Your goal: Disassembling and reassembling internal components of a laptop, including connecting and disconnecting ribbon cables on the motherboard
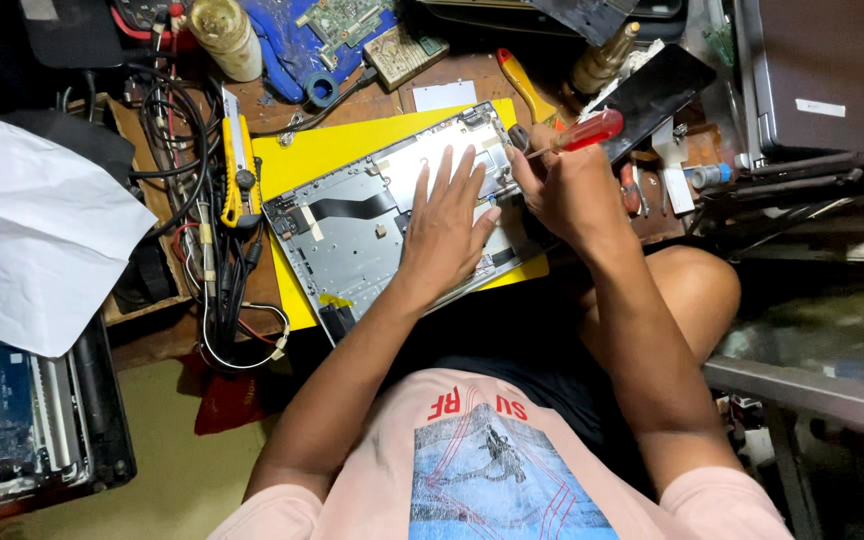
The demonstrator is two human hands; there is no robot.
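Far left, a large creased sheet of white paper [37, 235] overhangs a dark opened device with blue boards [22, 425] at the near left corner. To its right, a tangle of black, red and white cables [202, 220] lies on the brown wooden bench [167, 340], with a yellow-and-black utility knife [239, 165] set lengthwise, near to far, beside it.

Centre: a flat yellow plastic sheet [297, 160] carries a silver-grey rectangular laptop chassis panel [352, 230], inner side up, its long axis running from near-left to far-right. A black flat ribbon cable [347, 208] crosses its left half.

The left hand [442, 230] rests palm down on the right half of the panel, fingers spread flat and pointing far, pressing it in place; it holds nothing.

The right hand [567, 195] sits just right of the left hand, at the panel's far right edge, fingers closed around a screwdriver with a translucent red handle [592, 130]. The handle points far-right; the shaft angles toward the panel's far right corner. The tip is hidden behind the fingers, so contact with the panel cannot be confirmed. The right hand is the nearer one to that corner.

No containers with contents are distinguishable. Far right stands a closed dark grey laptop [822, 75].
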